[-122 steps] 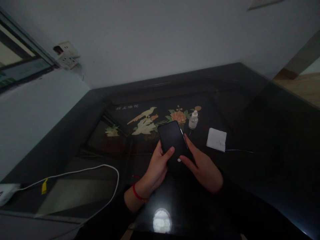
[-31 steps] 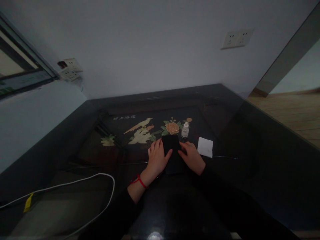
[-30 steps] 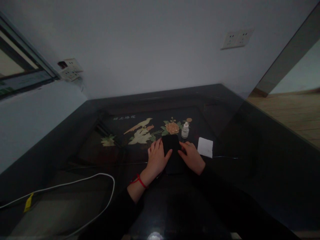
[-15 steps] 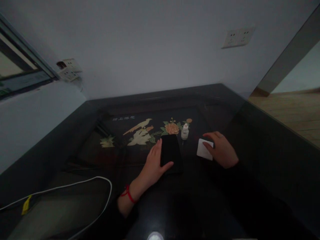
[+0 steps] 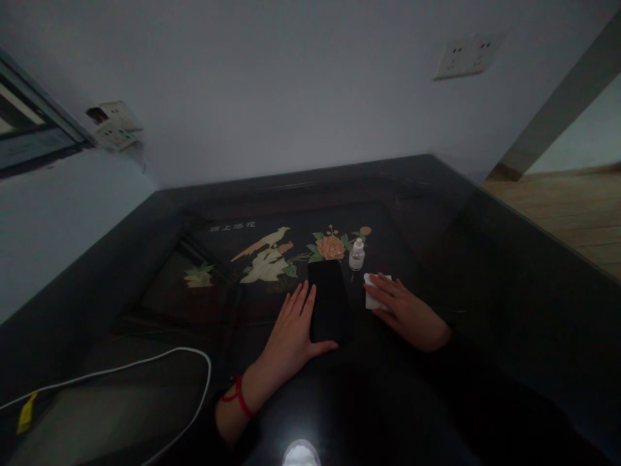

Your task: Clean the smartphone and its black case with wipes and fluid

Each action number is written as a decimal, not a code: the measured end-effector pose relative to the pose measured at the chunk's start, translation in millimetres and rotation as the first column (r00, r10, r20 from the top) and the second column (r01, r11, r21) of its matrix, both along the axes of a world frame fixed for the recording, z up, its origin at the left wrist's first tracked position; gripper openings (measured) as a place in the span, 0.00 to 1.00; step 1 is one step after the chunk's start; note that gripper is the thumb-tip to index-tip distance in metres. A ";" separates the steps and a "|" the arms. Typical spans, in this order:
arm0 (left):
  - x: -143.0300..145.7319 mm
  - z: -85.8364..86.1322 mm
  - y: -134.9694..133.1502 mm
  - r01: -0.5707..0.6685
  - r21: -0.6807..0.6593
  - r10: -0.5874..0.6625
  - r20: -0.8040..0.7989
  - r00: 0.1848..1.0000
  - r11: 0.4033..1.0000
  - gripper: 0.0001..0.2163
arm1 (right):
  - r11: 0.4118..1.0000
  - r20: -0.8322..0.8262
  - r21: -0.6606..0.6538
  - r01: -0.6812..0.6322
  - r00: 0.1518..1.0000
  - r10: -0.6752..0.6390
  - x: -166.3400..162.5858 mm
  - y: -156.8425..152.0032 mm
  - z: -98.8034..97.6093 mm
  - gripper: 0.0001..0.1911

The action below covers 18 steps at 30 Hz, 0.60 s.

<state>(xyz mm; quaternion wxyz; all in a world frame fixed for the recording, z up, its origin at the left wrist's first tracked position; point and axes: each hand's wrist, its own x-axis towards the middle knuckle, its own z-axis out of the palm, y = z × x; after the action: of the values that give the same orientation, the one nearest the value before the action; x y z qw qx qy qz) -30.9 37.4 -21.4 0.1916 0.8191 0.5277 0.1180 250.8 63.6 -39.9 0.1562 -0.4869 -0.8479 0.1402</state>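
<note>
A black phone-like slab point(image 5: 332, 301) lies flat on the dark table. My left hand point(image 5: 294, 330), with a red cord at the wrist, rests along its left edge. Its fingers are stretched out and the thumb reaches across the slab's near end. To the right, my right hand point(image 5: 400, 310) holds a small white square pad point(image 5: 371, 299) from above. The fingers lie over the pad and the thumb is by its near edge, so part of the pad is hidden. A small clear bottle with a white cap point(image 5: 356, 255) stands upright just beyond, between slab and pad.
The glossy dark table point(image 5: 485, 259) bears an inlaid bird-and-flower picture point(image 5: 266, 259). A white cable point(image 5: 145, 358) with a yellow tag point(image 5: 26, 414) curves at the lower left. Wall sockets point(image 5: 468, 57) sit above, and a bright round light spot point(image 5: 301, 453) shows at the bottom.
The white pad has shifted left, closer to the slab, with my right hand. That hand's fingers now lie over the pad. My left hand has moved slightly toward me, its fingers more spread.
</note>
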 end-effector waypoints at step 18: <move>0.6 1.0 4.0 -0.042 0.041 0.041 0.005 0.999 0.998 0.48 | 0.950 -0.390 -0.025 0.313 0.871 -0.297 -20.2 49.2 14.3 0.18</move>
<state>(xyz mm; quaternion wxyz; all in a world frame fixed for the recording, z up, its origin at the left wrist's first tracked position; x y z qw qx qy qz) -30.3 41.4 -20.4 0.1735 0.8114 0.5417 0.1344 230.6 112.8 -25.6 0.3510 -0.5737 -0.7149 0.1912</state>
